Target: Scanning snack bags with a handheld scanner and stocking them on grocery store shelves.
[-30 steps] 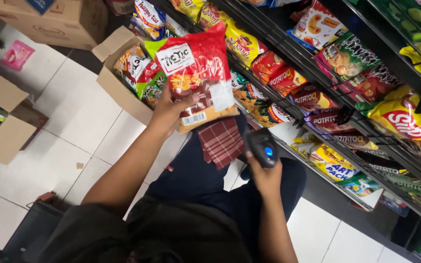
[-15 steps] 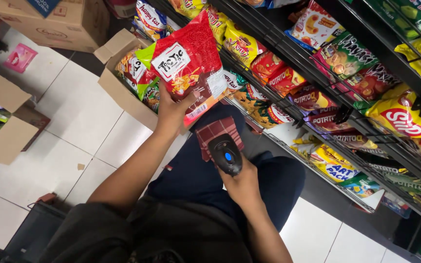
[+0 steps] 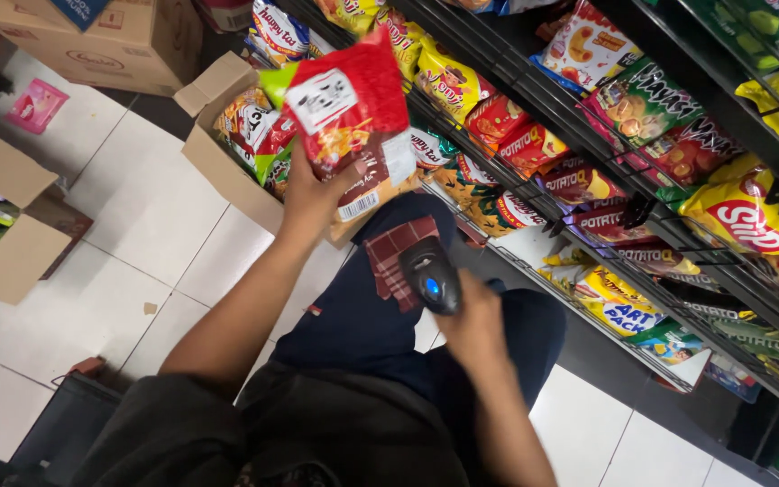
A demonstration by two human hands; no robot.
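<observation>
Raised closer under the bag since a moment ago: black scanner, gripped in right hand at frame centre. Red snack bag held in left hand, upper centre, above open carton.

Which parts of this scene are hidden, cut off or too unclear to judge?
- Head view: the left hand covers the lower left of the red snack bag; its back face is turned away.
- The right hand wraps the black scanner, hiding its handle and trigger.
- The open cardboard box shows only its top packets; the bag hides the rest.
- The shelf rack is cut off by the right edge.
</observation>
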